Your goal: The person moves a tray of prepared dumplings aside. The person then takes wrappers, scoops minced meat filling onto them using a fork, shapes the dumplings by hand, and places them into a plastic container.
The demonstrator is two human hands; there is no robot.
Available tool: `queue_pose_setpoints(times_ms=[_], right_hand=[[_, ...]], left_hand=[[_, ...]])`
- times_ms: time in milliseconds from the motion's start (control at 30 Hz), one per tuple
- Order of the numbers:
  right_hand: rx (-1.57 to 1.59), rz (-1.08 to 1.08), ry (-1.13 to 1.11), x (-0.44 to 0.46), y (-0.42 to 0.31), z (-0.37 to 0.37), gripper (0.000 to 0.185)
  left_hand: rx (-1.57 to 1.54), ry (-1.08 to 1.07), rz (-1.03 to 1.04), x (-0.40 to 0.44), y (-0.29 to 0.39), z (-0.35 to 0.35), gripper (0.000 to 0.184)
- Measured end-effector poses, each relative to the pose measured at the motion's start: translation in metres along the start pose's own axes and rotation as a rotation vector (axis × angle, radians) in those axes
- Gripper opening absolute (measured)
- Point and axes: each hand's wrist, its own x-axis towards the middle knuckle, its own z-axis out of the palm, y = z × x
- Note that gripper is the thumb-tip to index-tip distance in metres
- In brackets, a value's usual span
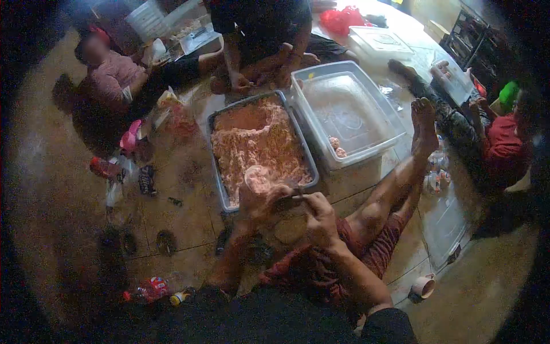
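My left hand (pixel 256 202) is over the near edge of a dark-rimmed tub (pixel 312 166) filled with a pink, crumbly, minced-looking mixture (pixel 246 143). A rounded pink lump of that mixture (pixel 260 179) sits at its fingers, which look curled round it. My right hand (pixel 322 219) is closed round the handle of a thin dark utensil (pixel 297 197), perhaps a spoon or knife. The utensil's tip points left towards my left hand, and its end is hidden there. Beside the tub, a clear plastic box (pixel 349 114) holds a few pink balls (pixel 338 148) in its near corner.
Across the tub sits a person in dark clothes (pixel 263 34). Other people sit at the left (pixel 117 80) and right (pixel 504 140). A lidded clear box (pixel 381 45) stands at the back right. Bottles (pixel 153 288) and a cup (pixel 424 286) are on the floor near me.
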Motion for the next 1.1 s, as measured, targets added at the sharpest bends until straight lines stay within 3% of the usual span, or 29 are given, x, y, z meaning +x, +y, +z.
queue_pose_setpoints(times_ms=[67,100,200,300,400,467,533,600,733,800,867,933,1000,1100], right_hand=[[0.176,0.184,0.03,-0.001,-0.006,-0.006,0.024],[0.191,0.151,0.001,-0.005,0.009,-0.004,0.022],[0.384,0.308,-0.184,-0.013,0.008,-0.005,0.02],[0.545,0.368,-0.201,-0.021,0.007,0.001,0.021],[0.477,0.386,-0.251,-0.019,0.006,-0.003,0.021],[0.545,0.389,-0.24,-0.021,0.01,0.001,0.021],[0.612,0.389,-0.228,-0.021,0.017,0.009,0.022],[0.479,0.132,-0.224,-0.021,0.024,0.016,0.033],[0.155,-0.057,-0.085,-0.012,0.015,0.025,0.044],[-0.048,-0.037,-0.045,-0.008,-0.007,0.005,0.044],[-0.02,0.039,-0.063,-0.012,-0.008,-0.015,0.044],[0.004,0.114,-0.09,-0.016,-0.01,-0.023,0.045],[0.214,0.196,-0.123,-0.018,-0.012,-0.026,0.043],[0.333,0.216,-0.181,-0.026,0.004,-0.015,0.039]], left_hand=[[-0.174,0.031,-0.033,0.009,0.008,-0.019,0.052],[-0.336,0.053,-0.067,0.011,0.01,-0.026,0.049],[-0.268,-0.117,-0.092,0.015,0.018,-0.028,0.052],[-0.732,0.219,-0.192,0.013,0.01,-0.013,0.054],[-0.45,-0.103,-0.266,0.015,0.02,-0.031,0.052],[-0.18,-0.102,-0.231,0.016,0.026,-0.032,0.048],[-0.295,-0.063,-0.185,0.017,0.044,-0.036,0.048],[-0.412,-0.029,-0.138,0.016,0.042,-0.024,0.048],[-0.48,-0.07,0.039,0.004,-0.019,0.019,0.038],[-0.531,-0.196,-0.278,0.019,-0.031,-0.001,0.038],[-0.581,-0.317,-0.604,0.032,-0.04,-0.02,0.038],[-0.614,-0.369,-0.777,0.022,-0.035,-0.025,0.038],[-0.548,-0.299,-0.198,0.007,-0.009,-0.031,0.046],[-0.389,-0.152,-0.129,0.011,0.022,-0.033,0.05]])
